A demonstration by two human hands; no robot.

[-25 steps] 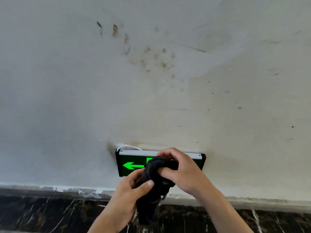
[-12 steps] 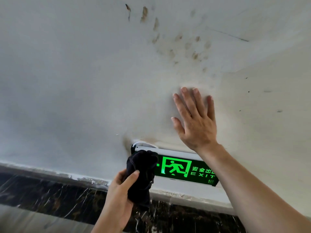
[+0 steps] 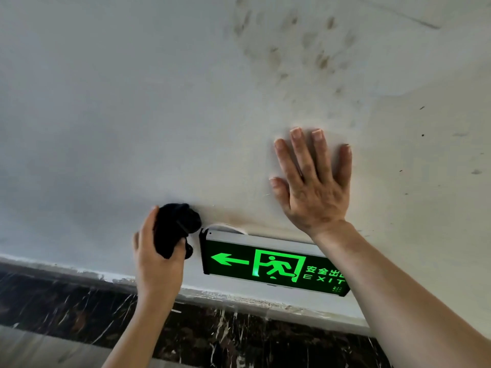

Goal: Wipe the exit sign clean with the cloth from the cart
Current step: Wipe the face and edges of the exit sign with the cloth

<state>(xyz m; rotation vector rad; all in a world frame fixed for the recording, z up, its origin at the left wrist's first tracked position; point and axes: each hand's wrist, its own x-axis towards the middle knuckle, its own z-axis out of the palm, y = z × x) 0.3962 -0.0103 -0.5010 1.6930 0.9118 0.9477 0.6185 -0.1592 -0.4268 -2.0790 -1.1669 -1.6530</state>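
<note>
A lit green exit sign [image 3: 265, 264] with a left arrow and a running figure hangs low on the white wall. My left hand [image 3: 156, 258] grips a bunched black cloth [image 3: 176, 227] just left of the sign's upper left corner, touching the wall there. My right hand [image 3: 313, 187] lies flat on the wall above the sign, fingers spread, holding nothing. My right forearm covers the sign's right end.
The white wall [image 3: 132, 115] carries brown smudges [image 3: 297, 54] above my right hand. A dark marble skirting [image 3: 79, 312] with white veins runs along the bottom, below a chipped paint edge. A white cable loops behind the sign's top.
My right hand let go of the cloth and went flat onto the wall above the sign. My left hand carried the cloth off the sign's face to its upper left corner.
</note>
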